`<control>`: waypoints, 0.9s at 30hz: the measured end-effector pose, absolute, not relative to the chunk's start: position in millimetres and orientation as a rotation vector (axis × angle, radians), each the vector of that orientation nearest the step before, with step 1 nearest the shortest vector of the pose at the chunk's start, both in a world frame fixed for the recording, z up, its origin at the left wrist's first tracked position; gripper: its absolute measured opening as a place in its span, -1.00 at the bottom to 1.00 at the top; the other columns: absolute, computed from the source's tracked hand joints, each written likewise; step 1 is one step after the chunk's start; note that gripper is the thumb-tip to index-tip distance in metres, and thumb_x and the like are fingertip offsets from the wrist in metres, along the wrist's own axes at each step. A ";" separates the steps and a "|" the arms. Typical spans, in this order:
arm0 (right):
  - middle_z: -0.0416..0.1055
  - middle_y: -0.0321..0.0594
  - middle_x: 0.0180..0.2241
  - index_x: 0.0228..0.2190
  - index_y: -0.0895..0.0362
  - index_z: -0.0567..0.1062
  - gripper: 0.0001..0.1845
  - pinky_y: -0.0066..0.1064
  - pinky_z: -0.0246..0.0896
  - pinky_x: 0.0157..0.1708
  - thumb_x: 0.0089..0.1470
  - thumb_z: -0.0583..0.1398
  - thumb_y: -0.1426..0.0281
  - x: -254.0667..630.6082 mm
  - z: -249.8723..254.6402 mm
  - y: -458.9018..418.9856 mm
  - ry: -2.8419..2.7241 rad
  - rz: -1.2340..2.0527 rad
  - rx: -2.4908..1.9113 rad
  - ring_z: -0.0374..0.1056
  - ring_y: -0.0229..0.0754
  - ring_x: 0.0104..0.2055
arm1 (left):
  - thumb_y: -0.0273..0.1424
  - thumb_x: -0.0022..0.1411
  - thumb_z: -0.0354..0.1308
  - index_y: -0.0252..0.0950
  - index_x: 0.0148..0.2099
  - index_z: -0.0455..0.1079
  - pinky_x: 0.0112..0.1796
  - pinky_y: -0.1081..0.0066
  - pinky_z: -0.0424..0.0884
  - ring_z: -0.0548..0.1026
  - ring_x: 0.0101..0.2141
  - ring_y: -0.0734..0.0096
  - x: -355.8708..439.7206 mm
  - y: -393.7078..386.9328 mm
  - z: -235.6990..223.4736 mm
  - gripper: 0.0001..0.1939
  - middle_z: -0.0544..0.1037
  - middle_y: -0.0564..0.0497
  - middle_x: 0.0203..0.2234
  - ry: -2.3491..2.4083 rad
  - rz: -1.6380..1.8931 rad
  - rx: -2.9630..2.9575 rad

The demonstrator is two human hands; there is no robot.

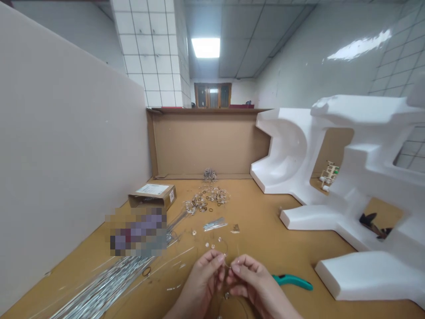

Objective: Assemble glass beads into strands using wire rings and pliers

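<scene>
Two hands pinch a thin wire, with loose clear beads close by.
The left hand (206,277) has thumb and forefinger pressed together on the thin wire (227,266); the right hand (251,279) nips it just beside, other fingers curled. The wire looks light and springy, likely to slip or kink, so a fingertip hold near the working spot suits it best. The clear beads (213,247), just beyond at eleven to twelve o'clock, look hard, slick and apt to roll. At six o'clock lies a wire curve with a bead (227,295); whether it joins the pinched piece, I cannot tell. Farther out: a teal handle (294,281) at three, silver strands (109,283) toward nine, a small box (152,200) between ten and eleven, piled bits (218,195) near twelve.
</scene>
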State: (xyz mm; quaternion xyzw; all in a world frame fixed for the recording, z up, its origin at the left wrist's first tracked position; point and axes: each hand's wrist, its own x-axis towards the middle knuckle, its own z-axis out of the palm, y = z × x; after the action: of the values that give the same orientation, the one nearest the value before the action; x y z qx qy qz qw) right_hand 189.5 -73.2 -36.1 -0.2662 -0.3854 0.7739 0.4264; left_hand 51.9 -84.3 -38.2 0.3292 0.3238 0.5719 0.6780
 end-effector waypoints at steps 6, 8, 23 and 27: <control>0.38 -0.25 -0.55 -0.53 0.23 0.42 -0.77 -0.51 0.18 -0.52 -0.12 0.23 0.29 188.7 -30.6 -75.7 -1.020 1.885 -0.683 0.30 -0.33 -0.51 | -0.37 0.07 0.14 -0.40 -0.43 0.36 -0.53 0.58 0.27 0.43 -0.56 0.54 50.5 -88.5 -31.9 -0.84 0.47 0.01 -0.59 0.647 1.243 0.678; 0.37 -0.25 -0.57 -0.54 0.23 0.43 -0.77 -0.52 0.17 -0.53 -0.14 0.25 0.29 188.9 -30.3 -76.2 -1.040 1.866 -0.718 0.28 -0.34 -0.54 | -0.41 0.06 0.16 -0.39 -0.42 0.35 -0.51 0.60 0.31 0.44 -0.54 0.56 49.1 -88.5 -31.9 -0.88 0.49 0.01 -0.56 0.644 1.255 0.611; 0.43 -0.23 -0.66 -0.59 0.22 0.44 -0.68 -0.53 0.18 -0.61 -0.38 0.36 0.25 181.8 -51.0 -68.4 -1.056 1.698 -0.808 0.32 -0.32 -0.64 | -0.37 -0.02 0.23 -0.37 -0.49 0.29 -0.59 0.63 0.26 0.38 -0.64 0.63 41.1 -82.8 -36.5 -0.80 0.47 0.04 -0.65 0.720 1.265 0.705; 0.44 -0.22 -0.64 -0.59 0.22 0.45 -0.68 -0.50 0.23 -0.56 -0.40 0.36 0.26 183.9 -45.9 -68.2 -1.019 1.662 -0.900 0.35 -0.28 -0.59 | -0.39 -0.03 0.23 -0.38 -0.44 0.32 -0.43 0.55 0.34 0.44 -0.52 0.55 44.4 -84.3 -34.9 -0.83 0.51 -0.04 -0.52 0.697 1.276 0.720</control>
State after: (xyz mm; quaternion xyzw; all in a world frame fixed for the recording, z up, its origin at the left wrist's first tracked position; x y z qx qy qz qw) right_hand 183.9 -68.2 -45.9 -0.3684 -0.4170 0.6804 0.4769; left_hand 44.4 -84.3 -34.9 0.3219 0.3113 0.5704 0.6886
